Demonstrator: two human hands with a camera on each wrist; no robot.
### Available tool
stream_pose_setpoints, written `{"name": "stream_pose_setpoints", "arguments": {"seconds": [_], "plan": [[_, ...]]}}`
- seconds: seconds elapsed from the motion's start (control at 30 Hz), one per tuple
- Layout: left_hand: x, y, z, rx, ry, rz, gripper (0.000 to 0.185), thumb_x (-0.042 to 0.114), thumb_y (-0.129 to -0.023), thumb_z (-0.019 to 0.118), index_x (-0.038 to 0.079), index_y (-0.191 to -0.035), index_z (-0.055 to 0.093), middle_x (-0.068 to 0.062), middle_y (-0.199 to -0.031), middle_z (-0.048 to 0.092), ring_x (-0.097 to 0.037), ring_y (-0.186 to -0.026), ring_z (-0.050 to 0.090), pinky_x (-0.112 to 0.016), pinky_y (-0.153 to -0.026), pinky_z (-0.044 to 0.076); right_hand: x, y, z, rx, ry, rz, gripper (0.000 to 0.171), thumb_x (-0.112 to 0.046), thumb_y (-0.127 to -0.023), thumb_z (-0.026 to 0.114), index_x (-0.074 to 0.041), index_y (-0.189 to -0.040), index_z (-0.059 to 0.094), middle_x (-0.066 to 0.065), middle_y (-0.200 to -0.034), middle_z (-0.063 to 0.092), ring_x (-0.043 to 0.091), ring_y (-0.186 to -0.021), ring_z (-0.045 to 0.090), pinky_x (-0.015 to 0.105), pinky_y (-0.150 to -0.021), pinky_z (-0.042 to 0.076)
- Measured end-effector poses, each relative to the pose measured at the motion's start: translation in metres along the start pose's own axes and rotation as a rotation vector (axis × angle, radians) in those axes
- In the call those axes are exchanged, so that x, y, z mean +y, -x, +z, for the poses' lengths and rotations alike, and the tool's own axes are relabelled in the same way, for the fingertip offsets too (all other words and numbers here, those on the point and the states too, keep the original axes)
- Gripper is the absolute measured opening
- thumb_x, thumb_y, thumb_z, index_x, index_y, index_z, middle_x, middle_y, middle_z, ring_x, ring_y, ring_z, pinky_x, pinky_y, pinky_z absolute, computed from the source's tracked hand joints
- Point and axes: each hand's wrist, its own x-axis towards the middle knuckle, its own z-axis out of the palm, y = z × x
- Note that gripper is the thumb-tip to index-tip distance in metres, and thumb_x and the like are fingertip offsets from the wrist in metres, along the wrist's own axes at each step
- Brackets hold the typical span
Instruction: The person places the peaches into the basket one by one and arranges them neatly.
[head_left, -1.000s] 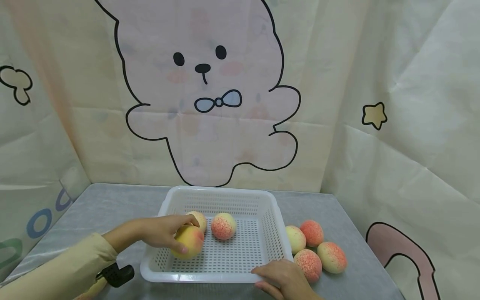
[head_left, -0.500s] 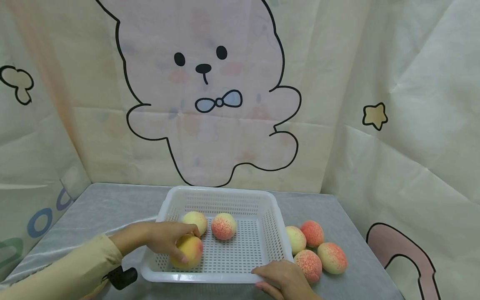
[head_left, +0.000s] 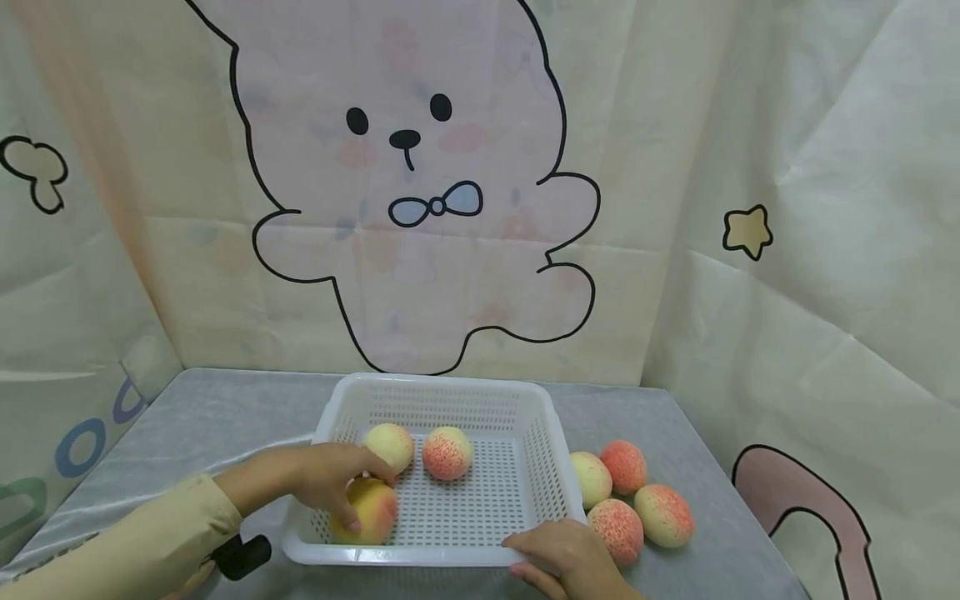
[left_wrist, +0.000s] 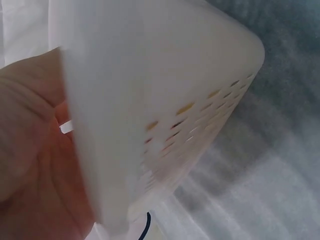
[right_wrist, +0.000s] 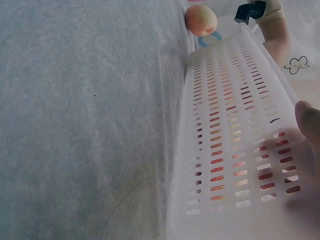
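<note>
My left hand (head_left: 366, 500) grips a yellow-pink peach (head_left: 375, 518) from above, low in the near left corner of a white perforated basket (head_left: 442, 382). Two more peaches (head_left: 391, 445) (head_left: 447, 452) lie on the basket floor behind it. My right hand (head_left: 519, 556) holds the basket's front rim near its right corner, fingers on top and thumb below. In the left wrist view the basket wall (left_wrist: 165, 90) fills the frame beside my palm (left_wrist: 30, 150). The right wrist view has one fingertip (right_wrist: 307, 120) against the slotted wall (right_wrist: 230, 150).
Several peaches (head_left: 624, 465) lie in a cluster on the grey table (head_left: 217, 408) right of the basket. Another peach (right_wrist: 201, 19) lies on the table beyond the basket's far corner in the right wrist view. A cartoon-printed cloth backdrop (head_left: 420, 208) encloses the table.
My left hand has carried the peach down and toward me, from mid-basket height to the near left corner. The right hand has stayed on the rim.
</note>
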Motion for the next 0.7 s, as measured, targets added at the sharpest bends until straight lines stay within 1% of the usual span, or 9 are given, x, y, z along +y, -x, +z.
{"name": "stream_pose_setpoints", "arguments": {"seconds": [0.13,0.2,0.33,0.4,0.47,0.57,0.7], "plan": [[0.0,0.005,-0.006,0.019,0.04,0.029,0.058,0.021,-0.074,0.09,0.017,-0.127,0.067,0.007,-0.123,0.067,-0.016,-0.112,0.06,-0.04,-0.099,0.05,0.0,0.001,0.001,-0.007,-0.002,0.014,0.02,-0.029,-0.088,0.076,-0.027,-0.108,0.075,-0.018,-0.097,0.076,-0.006,-0.085,0.068,0.01,-0.075,0.047],[0.001,0.008,-0.011,0.032,0.059,0.051,0.056,0.022,-0.075,0.089,0.015,-0.127,0.067,0.004,-0.124,0.068,-0.021,-0.114,0.06,-0.043,-0.099,0.051,0.001,0.0,0.001,-0.004,-0.008,0.006,0.021,-0.027,-0.087,0.077,-0.026,-0.108,0.074,-0.018,-0.097,0.076,-0.006,-0.085,0.068,0.01,-0.075,0.048],[0.002,0.014,-0.02,0.077,0.072,0.106,0.05,0.023,-0.081,0.085,0.011,-0.126,0.067,-0.002,-0.125,0.068,-0.028,-0.116,0.062,-0.051,-0.101,0.051,0.003,-0.001,0.001,0.003,-0.003,-0.034,0.02,-0.029,-0.09,0.074,-0.026,-0.11,0.073,-0.016,-0.096,0.077,-0.005,-0.085,0.068,0.011,-0.075,0.049],[0.0,0.017,-0.024,0.11,0.06,0.137,0.047,0.026,-0.085,0.081,0.009,-0.126,0.066,-0.004,-0.126,0.069,-0.03,-0.116,0.062,-0.052,-0.1,0.052,0.004,-0.001,0.001,0.008,0.0,-0.055,0.018,-0.029,-0.092,0.072,-0.025,-0.11,0.073,-0.015,-0.096,0.077,-0.004,-0.085,0.069,0.012,-0.074,0.049],[-0.003,0.02,-0.028,0.14,0.051,0.156,0.047,0.028,-0.087,0.079,0.007,-0.127,0.065,-0.006,-0.126,0.069,-0.03,-0.116,0.063,-0.051,-0.099,0.052,0.004,-0.001,0.0,0.004,-0.004,-0.057,0.018,-0.029,-0.092,0.072,-0.025,-0.11,0.073,-0.015,-0.096,0.077,-0.004,-0.085,0.069,0.011,-0.074,0.049],[-0.007,0.025,-0.033,0.165,0.073,0.144,0.048,0.031,-0.09,0.077,0.006,-0.129,0.064,-0.007,-0.126,0.068,-0.031,-0.116,0.062,-0.052,-0.099,0.052,0.003,-0.001,0.0,-0.006,-0.011,-0.039,0.02,-0.027,-0.09,0.075,-0.025,-0.11,0.073,-0.016,-0.096,0.077,-0.005,-0.085,0.069,0.012,-0.075,0.049],[-0.01,0.035,-0.038,0.186,0.133,0.081,0.05,0.033,-0.091,0.075,0.008,-0.132,0.062,-0.008,-0.127,0.067,-0.034,-0.119,0.06,-0.058,-0.098,0.051,0.002,-0.001,0.0,-0.015,-0.017,-0.018,0.022,-0.027,-0.087,0.077,-0.026,-0.109,0.074,-0.017,-0.096,0.077,-0.005,-0.085,0.069,0.012,-0.075,0.05]]}}
